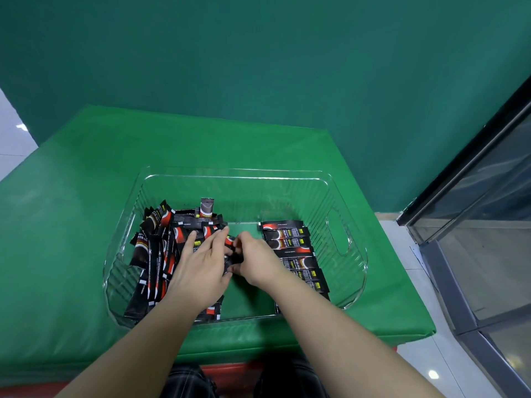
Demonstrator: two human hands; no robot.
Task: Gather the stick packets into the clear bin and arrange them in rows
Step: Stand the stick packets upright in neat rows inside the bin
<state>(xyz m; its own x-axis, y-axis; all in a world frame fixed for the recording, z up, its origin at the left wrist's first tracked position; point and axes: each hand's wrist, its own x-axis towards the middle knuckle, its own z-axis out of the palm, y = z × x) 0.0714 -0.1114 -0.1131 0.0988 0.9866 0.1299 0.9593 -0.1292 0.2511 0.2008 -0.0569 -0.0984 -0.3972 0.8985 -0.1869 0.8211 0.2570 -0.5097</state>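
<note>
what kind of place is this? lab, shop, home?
Likely a staged recording setup, not a home. A green backdrop hangs behind a table with a matching green cover, which holds only the clear bin of packets. Tiled floor and a glass-fronted cabinet suggest commercial premises.

My left hand (198, 265) covers heap of stick packets (156, 254); packet print too small to read (blurred); my forearms cut off at bottom edge.
</note>
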